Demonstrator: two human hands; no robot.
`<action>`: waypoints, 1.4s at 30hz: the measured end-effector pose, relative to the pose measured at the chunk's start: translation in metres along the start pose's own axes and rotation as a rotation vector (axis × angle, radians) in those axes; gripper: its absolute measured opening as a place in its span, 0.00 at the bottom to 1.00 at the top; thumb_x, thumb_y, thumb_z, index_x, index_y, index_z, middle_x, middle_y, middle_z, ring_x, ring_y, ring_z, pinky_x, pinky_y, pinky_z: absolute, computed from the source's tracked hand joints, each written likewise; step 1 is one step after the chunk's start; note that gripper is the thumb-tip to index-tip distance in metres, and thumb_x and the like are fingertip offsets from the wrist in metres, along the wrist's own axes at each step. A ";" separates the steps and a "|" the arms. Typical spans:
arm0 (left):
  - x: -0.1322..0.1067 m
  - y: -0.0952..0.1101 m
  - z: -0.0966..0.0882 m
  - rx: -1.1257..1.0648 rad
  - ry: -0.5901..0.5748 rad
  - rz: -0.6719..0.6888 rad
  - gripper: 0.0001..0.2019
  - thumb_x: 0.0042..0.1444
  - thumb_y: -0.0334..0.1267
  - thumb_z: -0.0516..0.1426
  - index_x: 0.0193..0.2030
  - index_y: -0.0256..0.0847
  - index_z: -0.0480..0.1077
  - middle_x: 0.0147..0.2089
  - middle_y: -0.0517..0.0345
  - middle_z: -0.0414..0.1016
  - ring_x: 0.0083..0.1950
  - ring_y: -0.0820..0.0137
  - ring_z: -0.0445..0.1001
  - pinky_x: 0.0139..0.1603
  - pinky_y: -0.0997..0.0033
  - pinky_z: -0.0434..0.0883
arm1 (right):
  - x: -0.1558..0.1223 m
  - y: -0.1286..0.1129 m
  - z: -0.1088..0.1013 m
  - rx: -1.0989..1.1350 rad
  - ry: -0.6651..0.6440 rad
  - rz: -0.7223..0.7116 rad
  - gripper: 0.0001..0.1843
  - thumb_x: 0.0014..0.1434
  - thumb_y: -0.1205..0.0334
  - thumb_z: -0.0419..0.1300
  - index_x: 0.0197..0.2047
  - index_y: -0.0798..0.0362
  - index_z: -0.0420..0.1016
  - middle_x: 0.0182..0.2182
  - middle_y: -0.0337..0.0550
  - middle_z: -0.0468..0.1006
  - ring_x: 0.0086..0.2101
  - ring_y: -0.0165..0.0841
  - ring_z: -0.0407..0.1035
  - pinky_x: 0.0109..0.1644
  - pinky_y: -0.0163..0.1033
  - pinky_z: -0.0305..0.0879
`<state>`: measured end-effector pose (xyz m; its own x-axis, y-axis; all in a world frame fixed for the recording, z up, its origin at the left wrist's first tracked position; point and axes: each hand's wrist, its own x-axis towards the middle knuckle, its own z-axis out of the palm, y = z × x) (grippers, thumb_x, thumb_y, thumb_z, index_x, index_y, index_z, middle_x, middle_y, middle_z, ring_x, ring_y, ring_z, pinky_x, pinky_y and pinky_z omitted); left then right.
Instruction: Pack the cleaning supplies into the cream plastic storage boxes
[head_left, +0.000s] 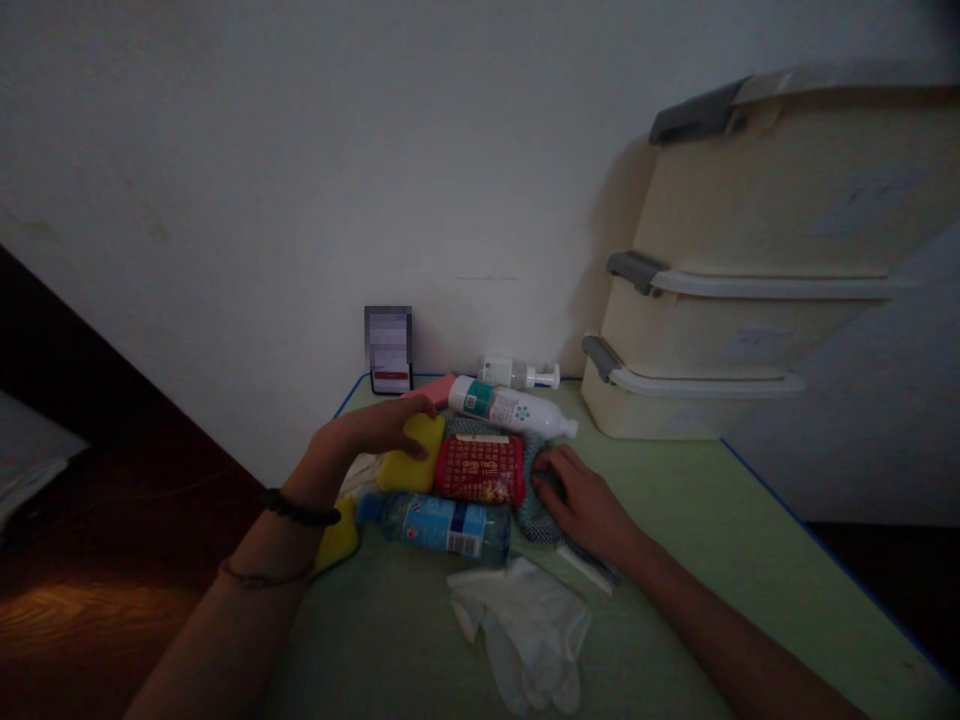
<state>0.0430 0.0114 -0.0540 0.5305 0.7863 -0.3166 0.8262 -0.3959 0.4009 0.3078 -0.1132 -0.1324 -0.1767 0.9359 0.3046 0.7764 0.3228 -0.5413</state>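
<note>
sponge (409, 458) in left grip (375, 430), cloth (541, 527) under flat open right grip (585, 500), bare mat (712, 520) toward right edge

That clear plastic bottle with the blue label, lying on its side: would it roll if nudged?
Probably: the clear plastic bottle with the blue label lies on its round side on the flat green tabletop, so a nudge should roll it. The red packet close behind would likely stop it. Its thin-looking walls suggest it is light and squeezable.
</note>
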 end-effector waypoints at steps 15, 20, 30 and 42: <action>-0.001 0.001 -0.001 -0.009 -0.018 0.005 0.28 0.44 0.41 0.61 0.54 0.42 0.62 0.57 0.50 0.68 0.53 0.58 0.69 0.47 0.65 0.65 | 0.000 0.002 0.001 0.001 -0.004 -0.003 0.04 0.61 0.66 0.50 0.39 0.51 0.64 0.37 0.44 0.69 0.37 0.35 0.68 0.41 0.41 0.65; 0.001 -0.001 -0.001 -0.014 -0.013 0.019 0.28 0.42 0.41 0.61 0.52 0.42 0.63 0.57 0.50 0.69 0.54 0.57 0.68 0.49 0.65 0.65 | 0.000 0.001 0.001 -0.002 0.000 -0.004 0.05 0.61 0.66 0.50 0.39 0.51 0.64 0.37 0.44 0.70 0.37 0.35 0.68 0.41 0.41 0.65; 0.001 -0.003 0.000 -0.009 -0.007 0.012 0.29 0.43 0.42 0.61 0.54 0.44 0.62 0.59 0.50 0.67 0.56 0.58 0.67 0.50 0.65 0.64 | 0.000 0.001 0.001 -0.008 0.002 -0.002 0.04 0.61 0.65 0.50 0.39 0.51 0.65 0.37 0.44 0.70 0.37 0.35 0.68 0.41 0.41 0.65; 0.001 -0.002 0.000 0.005 -0.006 -0.001 0.30 0.43 0.42 0.61 0.55 0.43 0.62 0.59 0.50 0.67 0.56 0.57 0.67 0.50 0.65 0.65 | 0.000 0.003 0.001 -0.008 -0.002 0.000 0.05 0.60 0.66 0.50 0.39 0.51 0.65 0.37 0.43 0.69 0.37 0.34 0.68 0.41 0.40 0.64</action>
<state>0.0417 0.0130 -0.0550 0.5307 0.7840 -0.3220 0.8277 -0.3976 0.3961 0.3090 -0.1122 -0.1347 -0.1780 0.9361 0.3033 0.7809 0.3219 -0.5353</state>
